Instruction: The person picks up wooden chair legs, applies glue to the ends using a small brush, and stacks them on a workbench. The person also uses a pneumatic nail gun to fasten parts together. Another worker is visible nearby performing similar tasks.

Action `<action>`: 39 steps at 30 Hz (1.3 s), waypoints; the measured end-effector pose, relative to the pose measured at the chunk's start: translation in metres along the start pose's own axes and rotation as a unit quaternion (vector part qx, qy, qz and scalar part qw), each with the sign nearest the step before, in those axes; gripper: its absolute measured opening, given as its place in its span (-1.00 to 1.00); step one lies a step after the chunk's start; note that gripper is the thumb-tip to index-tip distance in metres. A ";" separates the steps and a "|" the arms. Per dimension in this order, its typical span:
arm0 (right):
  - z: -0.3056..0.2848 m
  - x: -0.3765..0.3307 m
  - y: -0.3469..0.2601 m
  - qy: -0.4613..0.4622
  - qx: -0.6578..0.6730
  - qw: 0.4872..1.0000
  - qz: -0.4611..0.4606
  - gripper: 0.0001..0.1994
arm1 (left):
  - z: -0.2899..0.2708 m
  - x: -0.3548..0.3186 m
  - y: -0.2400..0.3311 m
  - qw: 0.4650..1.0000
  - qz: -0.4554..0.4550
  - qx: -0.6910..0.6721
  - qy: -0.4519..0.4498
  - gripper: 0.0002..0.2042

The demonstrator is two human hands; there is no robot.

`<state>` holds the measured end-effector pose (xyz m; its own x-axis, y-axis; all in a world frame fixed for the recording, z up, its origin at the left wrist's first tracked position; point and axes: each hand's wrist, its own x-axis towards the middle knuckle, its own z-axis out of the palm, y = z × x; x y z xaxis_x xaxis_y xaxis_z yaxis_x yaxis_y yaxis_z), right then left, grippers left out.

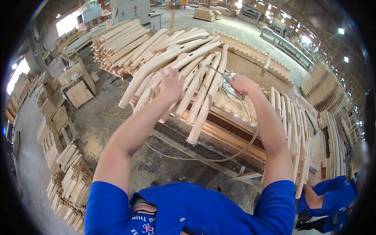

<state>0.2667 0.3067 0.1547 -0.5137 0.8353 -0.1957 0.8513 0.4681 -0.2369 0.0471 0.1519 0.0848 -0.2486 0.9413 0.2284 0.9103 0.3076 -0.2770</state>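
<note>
My left hand is open, fingers spread, over a row of pale wooden legs; whether it touches them I cannot tell. The legs are long and slightly bent, some with slots cut in them. My right hand is closed around an air gun with a long thin metal nozzle, which points left at the legs' upper part. A bit of red shows below the fingers. Beside that hand lies a crumpled white cloth. A yellowish hose loops below my right forearm, over the floor.
The legs rest on a wooden rack with scalloped rails. More legs stand in a row at the right. A stack of wooden pieces lies at the far left. A co-worker's blue sleeve is at the lower right. Wooden crates stand left.
</note>
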 end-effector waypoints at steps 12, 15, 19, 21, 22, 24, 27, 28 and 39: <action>-0.007 0.045 -0.124 0.033 -0.165 0.984 0.063 -0.66 | 0.023 -0.021 -0.077 0.992 -0.034 -0.029 -0.121 -0.42; 0.005 0.061 -0.116 0.082 -0.237 0.967 0.037 -0.68 | 0.021 -0.016 -0.071 0.991 -0.004 -0.028 -0.129 -0.44; 0.001 0.069 -0.132 0.058 -0.257 0.964 0.045 -0.70 | 0.019 -0.013 -0.091 0.993 0.016 -0.021 -0.119 -0.43; -0.001 0.063 -0.122 0.094 -0.240 0.966 0.021 -0.72 | 0.013 -0.012 -0.096 0.994 0.013 -0.029 -0.105 -0.39; -0.006 0.056 -0.131 0.083 -0.196 0.977 0.024 -0.74 | 0.015 -0.015 -0.101 0.996 0.013 -0.004 -0.086 -0.44; -0.026 0.043 -0.138 0.056 -0.113 0.991 0.038 -0.73 | 0.020 -0.020 -0.102 0.998 0.020 0.039 -0.048 -0.54; -0.043 0.041 -0.156 -0.019 -0.182 0.983 -0.012 -0.70 | 0.031 0.000 -0.108 0.994 -0.041 0.090 0.035 -0.36; -0.038 0.039 -0.160 -0.006 -0.180 0.984 0.001 -0.70 | 0.031 0.004 -0.106 0.995 -0.029 0.096 0.011 -0.36; -0.079 -0.017 -0.163 0.010 -0.023 0.995 -0.096 -0.64 | 0.060 0.058 -0.195 0.943 -0.111 -0.309 -0.053 -0.41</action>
<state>0.1450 0.2396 0.2721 -0.6662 0.7341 -0.1314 0.7413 0.6327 -0.2240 -0.1643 0.1547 0.0961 -0.4581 0.8817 0.1131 0.8423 0.3899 0.3721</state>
